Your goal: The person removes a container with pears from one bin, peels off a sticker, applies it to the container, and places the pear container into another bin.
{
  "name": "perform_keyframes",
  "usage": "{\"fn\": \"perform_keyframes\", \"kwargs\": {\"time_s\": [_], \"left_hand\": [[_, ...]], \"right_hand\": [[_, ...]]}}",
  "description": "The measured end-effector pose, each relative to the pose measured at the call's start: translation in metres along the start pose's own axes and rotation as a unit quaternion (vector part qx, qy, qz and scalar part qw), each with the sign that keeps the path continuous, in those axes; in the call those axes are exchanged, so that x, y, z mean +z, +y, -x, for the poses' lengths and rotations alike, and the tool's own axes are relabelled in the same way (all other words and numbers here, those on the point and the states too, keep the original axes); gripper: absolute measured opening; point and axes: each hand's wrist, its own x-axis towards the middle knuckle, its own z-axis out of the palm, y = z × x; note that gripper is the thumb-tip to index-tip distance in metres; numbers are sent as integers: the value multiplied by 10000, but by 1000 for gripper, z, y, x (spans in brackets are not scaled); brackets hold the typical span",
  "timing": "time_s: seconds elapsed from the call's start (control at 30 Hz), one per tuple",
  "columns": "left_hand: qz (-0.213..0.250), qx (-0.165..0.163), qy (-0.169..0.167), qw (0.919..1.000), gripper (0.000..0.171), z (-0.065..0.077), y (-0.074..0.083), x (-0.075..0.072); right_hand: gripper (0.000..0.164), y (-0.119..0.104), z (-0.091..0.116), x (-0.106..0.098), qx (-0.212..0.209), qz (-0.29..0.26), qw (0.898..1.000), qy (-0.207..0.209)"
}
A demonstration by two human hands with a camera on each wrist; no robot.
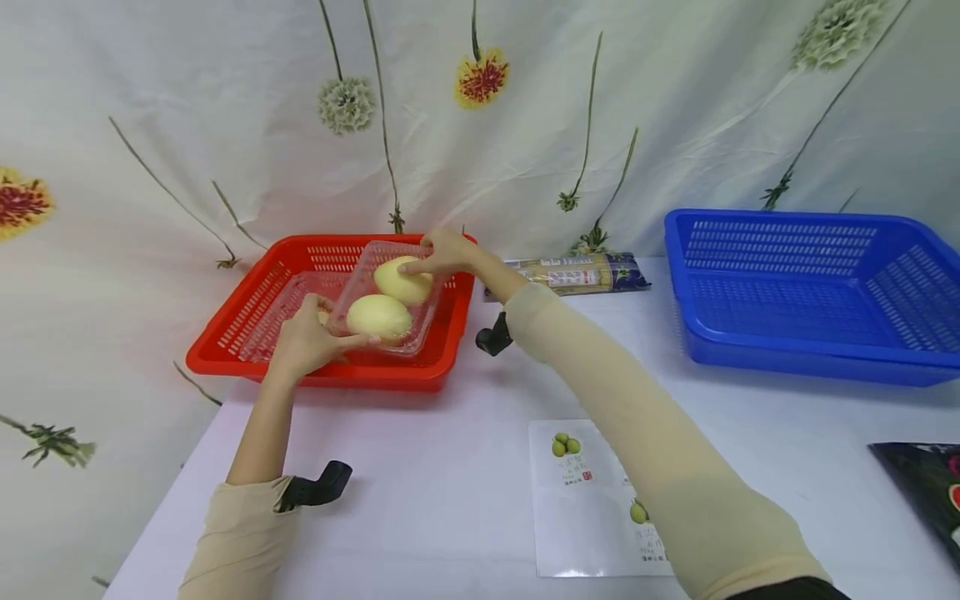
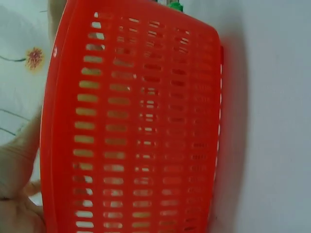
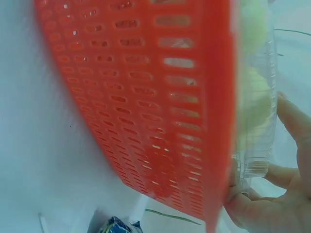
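Observation:
A clear plastic box (image 1: 372,265) with two pale yellow oval fruits (image 1: 379,317) in it is held tilted over the red basket (image 1: 262,367). My left hand (image 1: 306,340) grips its near left end, thumb along the near edge. At the far right corner my right hand (image 1: 447,252) holds the box, a finger reaching over one fruit. In the right wrist view the fingers (image 3: 294,116) press the box's clear side wall. Another clear plastic container (image 1: 273,321) lies in the left of the basket. Basket wall hides most of the left hand in the left wrist view.
To the right stands a blue basket (image 1: 780,312). A long pack of noodle-like sticks (image 1: 577,273) lies by the back cloth. On the white table are a sheet printed with green fruits (image 1: 566,517) and a dark package (image 1: 922,483) at the right edge.

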Motion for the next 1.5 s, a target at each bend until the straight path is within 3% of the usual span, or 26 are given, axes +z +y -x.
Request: {"fn": "perform_keyframes", "kwargs": {"time_s": [0.13,0.27,0.33,0.43,0.5,0.63,0.7,0.83,0.97,1.03,1.13,1.2,1.27,1.37,1.5], "left_hand": [[839,485,682,9930,78,-1,-9,0],[1959,813,1223,9696,68,-2,-14,3],[2806,743,1238,9489,62,-1,-13,3],[3927,509,1157,9110,55,1,-7,1],[4346,432,1149,8922,55,1,-1,-1],[4840,379,1259,8651,59,1,13,-6],[4939,273,1394,8578,61,1,20,-7],[5258,133,1627,8348,58,1,35,-4],[5574,451,1548,8145,61,-2,45,3],[5487,707,1384,8215,64,-4,48,6],[5223,1003,1034,8405,71,-6,52,11],[4960,1117,800,8574,76,-8,57,14],[4853,1174,566,8646,81,-10,63,17],[4826,1225,323,8666,83,-14,73,22],[5070,1342,241,8511,79,-19,86,30]], "right_hand": [[39,0,15,-10,-86,-400,9990,197],[37,0,28,-16,-97,-1056,9942,186],[36,-2,34,-18,-58,-1358,9905,188],[38,-5,43,-21,68,-1638,9861,278],[44,-8,50,-23,246,-1606,9857,436],[63,-11,62,-29,553,-1605,9825,768],[70,-11,68,-33,660,-1678,9798,869],[71,-10,83,-38,730,-2002,9717,1022],[69,-8,98,-40,794,-2160,9658,1198],[70,-6,106,-40,821,-2249,9629,1243],[71,-1,119,-40,852,-2367,9588,1318],[71,3,128,-41,893,-2427,9564,1356],[71,9,138,-42,942,-2485,9533,1435],[70,17,150,-42,1092,-2763,9419,1566],[71,27,166,-43,1235,-3146,9257,1699]]}}
